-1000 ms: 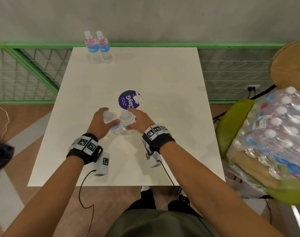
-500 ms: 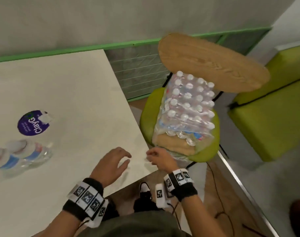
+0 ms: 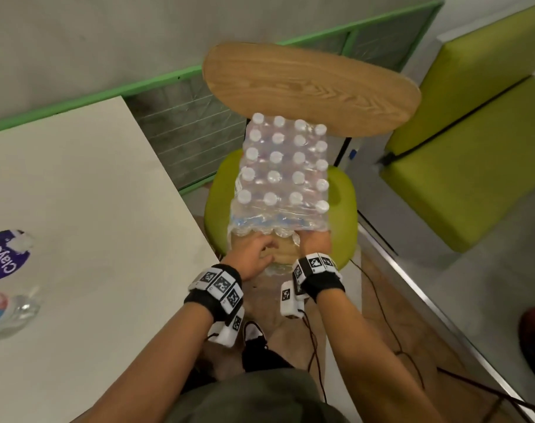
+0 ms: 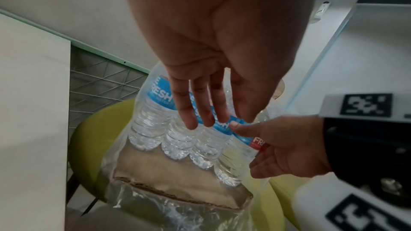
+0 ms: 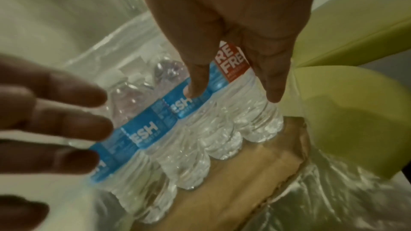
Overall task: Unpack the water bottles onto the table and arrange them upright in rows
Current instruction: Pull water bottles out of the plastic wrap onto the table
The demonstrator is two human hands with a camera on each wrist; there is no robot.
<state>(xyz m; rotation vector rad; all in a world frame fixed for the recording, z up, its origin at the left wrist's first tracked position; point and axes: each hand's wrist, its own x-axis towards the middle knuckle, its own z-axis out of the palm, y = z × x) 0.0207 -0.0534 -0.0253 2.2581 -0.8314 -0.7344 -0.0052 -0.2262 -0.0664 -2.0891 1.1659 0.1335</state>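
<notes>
A shrink-wrapped pack of water bottles (image 3: 283, 166) stands on a green chair (image 3: 342, 209) to the right of the white table (image 3: 92, 209). The wrap is torn at the near end, baring a front row of bottles (image 4: 177, 143) on a cardboard tray (image 4: 177, 182). My right hand (image 3: 316, 241) holds the rightmost bottle (image 5: 255, 111), the one with a red label, thumb on one side and fingers on the other. My left hand (image 4: 206, 120) hovers with straight fingers at the blue labels of the left bottles. Two bottles (image 3: 6, 309) sit on the table at the lower left.
A purple round sticker (image 3: 3, 257) lies on the table. The chair's wooden back (image 3: 306, 90) rises behind the pack. A green bench (image 3: 474, 148) stands at the right. Cables (image 3: 406, 346) trail over the floor near my feet.
Both hands let go of the two bottles on the table and swung right to the pack on the chair. My view turned right with them.
</notes>
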